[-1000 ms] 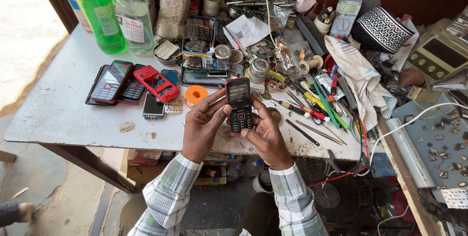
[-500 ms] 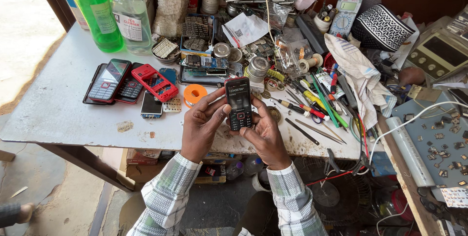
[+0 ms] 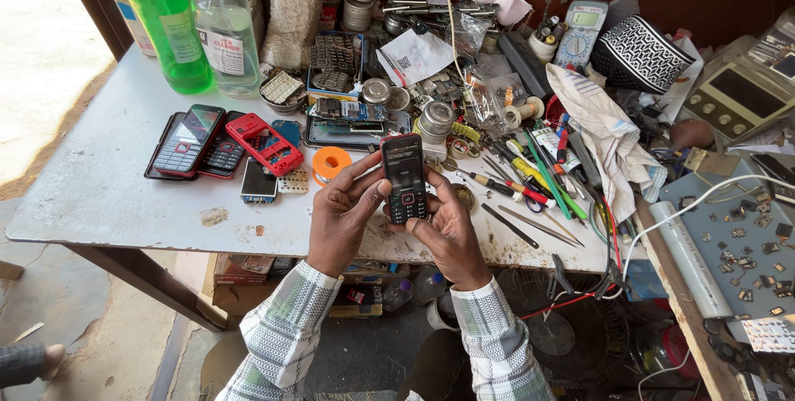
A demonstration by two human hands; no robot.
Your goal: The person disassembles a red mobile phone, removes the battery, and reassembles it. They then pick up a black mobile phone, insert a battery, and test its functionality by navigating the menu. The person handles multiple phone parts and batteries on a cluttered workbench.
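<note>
A black keypad phone [image 3: 404, 177] with a lit screen is held upright over the front edge of the grey workbench [image 3: 108, 194]. My left hand [image 3: 341, 217] grips its left side, thumb near the keypad. My right hand [image 3: 449, 231] cups its right side and bottom, thumb on the lower keys. Both sleeves are checked white and grey. An orange tape roll [image 3: 330, 162] lies just left of the phone.
A row of old phones [image 3: 219, 146], one with a red shell, lies at the left. Green and clear bottles [image 3: 195, 24] stand at the back left. Screwdrivers and tweezers [image 3: 530, 181], a multimeter [image 3: 580, 32], cloth, cables and circuit boards crowd the right and back.
The phone and both hands stay in nearly the same place. The thumbs shift slightly on the keypad and the view has drifted a little.
</note>
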